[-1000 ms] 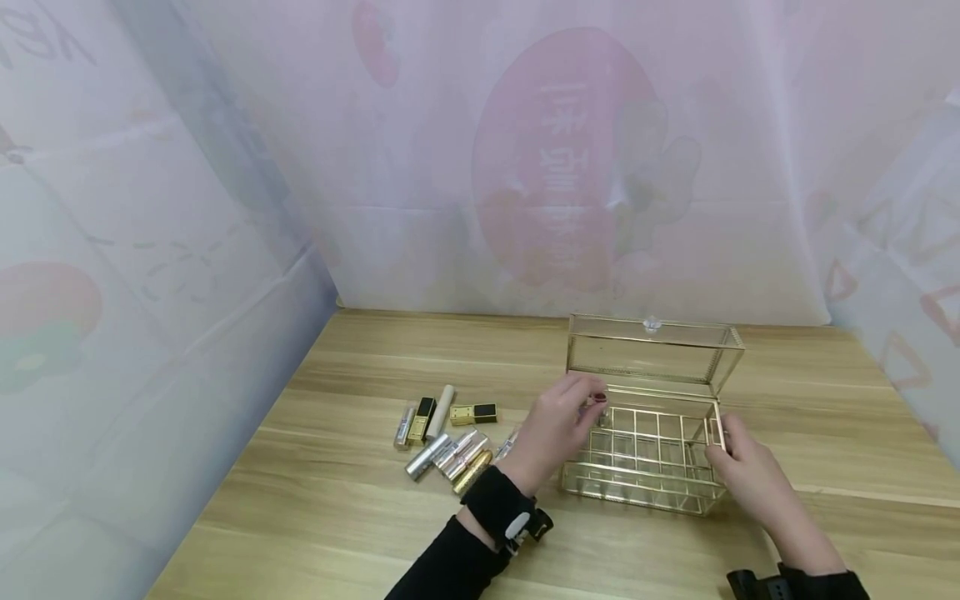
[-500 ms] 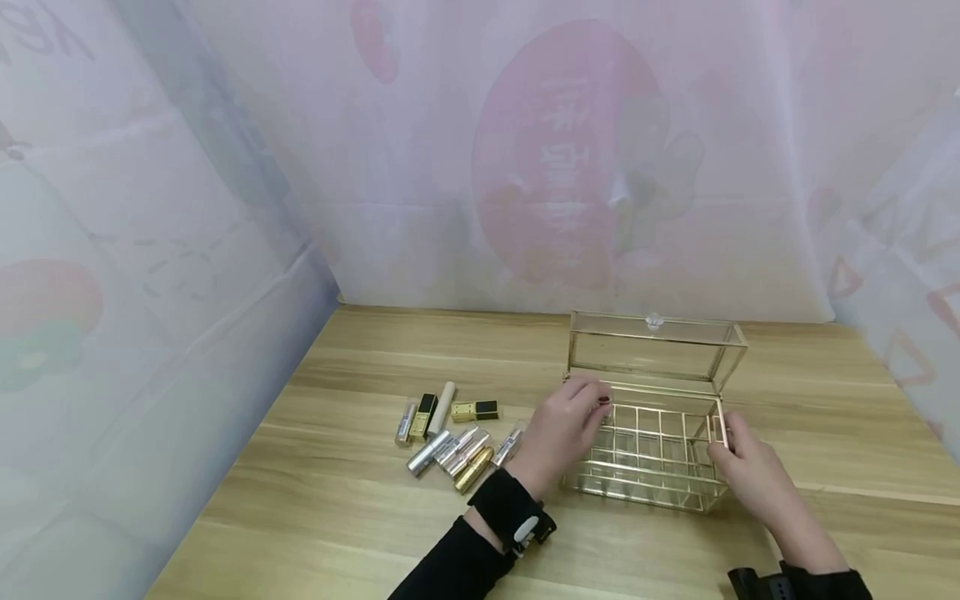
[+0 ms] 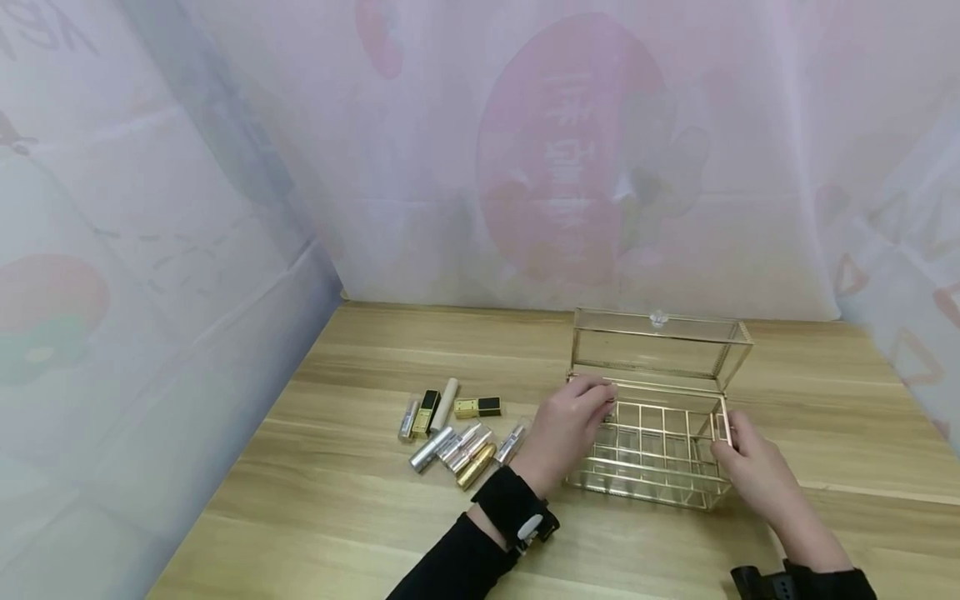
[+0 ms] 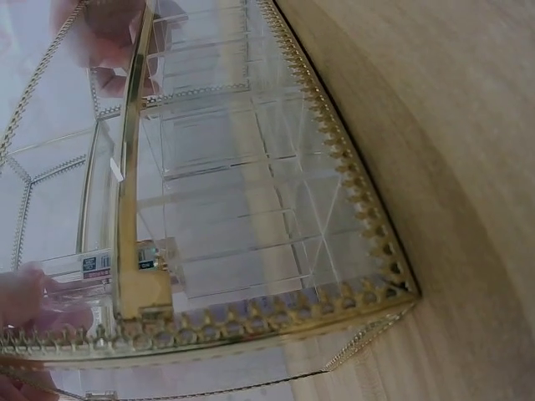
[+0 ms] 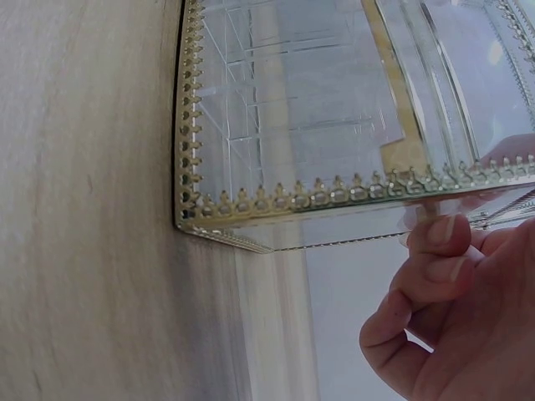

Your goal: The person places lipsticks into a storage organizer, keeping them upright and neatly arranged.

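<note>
A gold-framed clear display box (image 3: 645, 500) stands on the table with its lid (image 3: 663, 329) raised at the back. Inside it, a gold grid divides the space into compartments. My left hand (image 3: 561, 429) is over the back left corner, pinching a clear lipstick tube (image 4: 100, 266) with a printed label. That tube reaches down into the box, seen through the glass in the left wrist view; in the head view the fingers mostly hide it. At the right wall, my right hand (image 3: 757, 467) grips the box's upper edge, fingers curled in the right wrist view (image 5: 443, 276).
Left of the box lie several lipsticks: black-and-gold ones (image 3: 477, 407), a white tube (image 3: 445, 404), silver ones (image 3: 432, 450) and a gold one (image 3: 476, 467). A silver tube (image 3: 511, 444) lies near my left wrist. Printed sheeting (image 3: 420, 208) encloses the wooden table (image 3: 315, 517).
The dark red end at my left fingertips has dropped from sight as the hand shifts slightly toward the box. My right hand keeps its grip; the whole head view drifts a little.
</note>
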A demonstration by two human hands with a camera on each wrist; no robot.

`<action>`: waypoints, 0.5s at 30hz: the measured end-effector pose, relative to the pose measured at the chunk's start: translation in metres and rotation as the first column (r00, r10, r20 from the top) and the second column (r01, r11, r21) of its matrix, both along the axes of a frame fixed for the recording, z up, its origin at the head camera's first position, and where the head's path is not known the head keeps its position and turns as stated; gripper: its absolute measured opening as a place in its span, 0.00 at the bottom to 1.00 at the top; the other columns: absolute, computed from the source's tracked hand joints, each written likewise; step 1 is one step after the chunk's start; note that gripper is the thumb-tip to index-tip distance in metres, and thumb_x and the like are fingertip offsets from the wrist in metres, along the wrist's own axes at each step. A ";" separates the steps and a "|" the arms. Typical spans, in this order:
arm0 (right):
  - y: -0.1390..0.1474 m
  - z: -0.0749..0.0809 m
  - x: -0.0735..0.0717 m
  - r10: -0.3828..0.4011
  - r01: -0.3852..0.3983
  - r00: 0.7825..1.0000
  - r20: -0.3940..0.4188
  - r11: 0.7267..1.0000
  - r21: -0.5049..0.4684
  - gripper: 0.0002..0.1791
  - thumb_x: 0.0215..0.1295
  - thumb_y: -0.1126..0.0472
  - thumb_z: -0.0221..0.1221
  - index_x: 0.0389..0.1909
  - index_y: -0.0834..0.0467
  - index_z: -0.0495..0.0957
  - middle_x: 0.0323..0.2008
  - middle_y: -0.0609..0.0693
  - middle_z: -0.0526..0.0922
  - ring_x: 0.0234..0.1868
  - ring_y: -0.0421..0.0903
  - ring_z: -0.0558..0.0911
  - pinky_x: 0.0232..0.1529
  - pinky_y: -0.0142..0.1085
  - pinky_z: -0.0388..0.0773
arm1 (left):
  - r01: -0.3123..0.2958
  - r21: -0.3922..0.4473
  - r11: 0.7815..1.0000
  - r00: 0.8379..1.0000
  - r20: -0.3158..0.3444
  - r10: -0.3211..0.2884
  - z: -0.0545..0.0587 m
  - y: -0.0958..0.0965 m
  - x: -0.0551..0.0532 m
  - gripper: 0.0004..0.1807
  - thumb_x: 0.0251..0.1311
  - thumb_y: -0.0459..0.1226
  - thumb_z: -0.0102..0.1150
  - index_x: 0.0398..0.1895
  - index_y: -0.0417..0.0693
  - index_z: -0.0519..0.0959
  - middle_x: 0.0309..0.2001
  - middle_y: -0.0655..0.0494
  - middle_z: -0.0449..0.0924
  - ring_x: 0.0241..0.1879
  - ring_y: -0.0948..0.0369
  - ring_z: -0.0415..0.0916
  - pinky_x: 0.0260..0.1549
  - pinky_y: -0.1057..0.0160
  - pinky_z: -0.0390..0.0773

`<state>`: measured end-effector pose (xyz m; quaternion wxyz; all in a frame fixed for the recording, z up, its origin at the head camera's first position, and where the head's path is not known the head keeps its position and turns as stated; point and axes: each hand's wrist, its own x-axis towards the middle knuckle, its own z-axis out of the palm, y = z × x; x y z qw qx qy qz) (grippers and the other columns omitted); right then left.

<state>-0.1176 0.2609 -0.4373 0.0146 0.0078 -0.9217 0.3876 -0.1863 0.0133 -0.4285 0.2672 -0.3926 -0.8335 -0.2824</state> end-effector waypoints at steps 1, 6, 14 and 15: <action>0.000 0.000 0.000 0.001 -0.001 1.000 0.001 1.000 -0.002 0.11 0.69 0.66 0.42 0.48 0.67 0.61 0.23 0.54 0.64 0.22 0.47 0.64 0.19 0.35 0.64 | -0.004 -0.008 1.000 1.000 -0.001 0.004 0.000 0.000 0.000 0.08 0.59 0.34 0.62 0.41 0.46 0.83 0.44 0.55 0.81 0.45 0.65 0.77 0.47 0.77 0.78; 0.000 0.001 0.000 0.005 -0.005 1.000 0.001 1.000 -0.010 0.11 0.69 0.66 0.42 0.48 0.67 0.60 0.22 0.54 0.64 0.21 0.47 0.64 0.18 0.35 0.63 | -0.012 -0.038 0.999 1.000 0.002 0.012 0.000 0.001 0.000 0.08 0.58 0.34 0.62 0.41 0.48 0.83 0.44 0.56 0.81 0.45 0.65 0.77 0.47 0.76 0.78; -0.001 0.002 0.001 0.003 -0.003 1.000 -0.015 1.000 -0.006 0.09 0.68 0.67 0.43 0.46 0.67 0.61 0.24 0.55 0.65 0.23 0.49 0.66 0.20 0.35 0.64 | -0.040 -0.129 0.991 0.999 -0.033 0.036 0.003 0.001 0.002 0.10 0.56 0.34 0.64 0.42 0.48 0.83 0.42 0.56 0.82 0.41 0.65 0.78 0.44 0.75 0.80; -0.001 0.002 0.001 0.002 -0.002 1.000 -0.017 1.000 -0.004 0.09 0.68 0.67 0.43 0.46 0.66 0.61 0.24 0.56 0.65 0.24 0.49 0.66 0.20 0.35 0.64 | -0.043 -0.131 0.990 0.999 -0.035 0.039 0.003 0.002 0.002 0.10 0.56 0.34 0.64 0.42 0.48 0.83 0.41 0.56 0.83 0.41 0.65 0.78 0.44 0.75 0.80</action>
